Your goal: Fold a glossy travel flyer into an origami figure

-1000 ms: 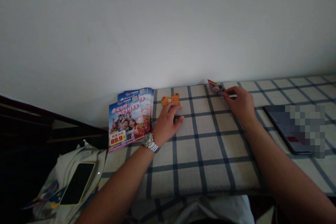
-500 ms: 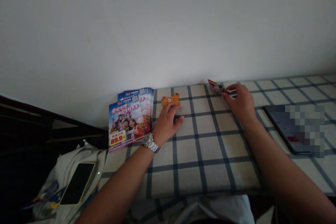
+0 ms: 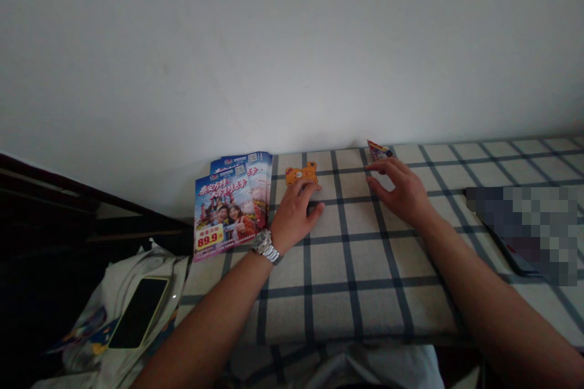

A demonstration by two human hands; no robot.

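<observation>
On the checked cloth, my left hand [image 3: 295, 211] rests with thumb and fingers apart, its fingertips over the lower part of an orange bear-shaped piece [image 3: 302, 171]. The hand covers part of the bear, and I cannot tell how firmly it touches. My right hand [image 3: 404, 191] is open, thumb and forefinger spread, with nothing between them. Just behind its fingers, close to the wall, a small folded piece of colourful printed paper [image 3: 379, 150] stands with a pointed corner up. Left of my left hand lies a fanned stack of printed flyers [image 3: 228, 206].
A dark tablet-like device [image 3: 515, 261], partly blurred out, lies on the right of the checked tablecloth [image 3: 328, 310]. Below the left edge, a phone [image 3: 139, 313] lies on a white bag [image 3: 132, 270]. The wall [image 3: 292, 55] borders the table's back.
My right hand has let go of the folded paper and drawn slightly left and nearer, its fingers opening. The paper stays by the wall. My left hand keeps its place by the bear.
</observation>
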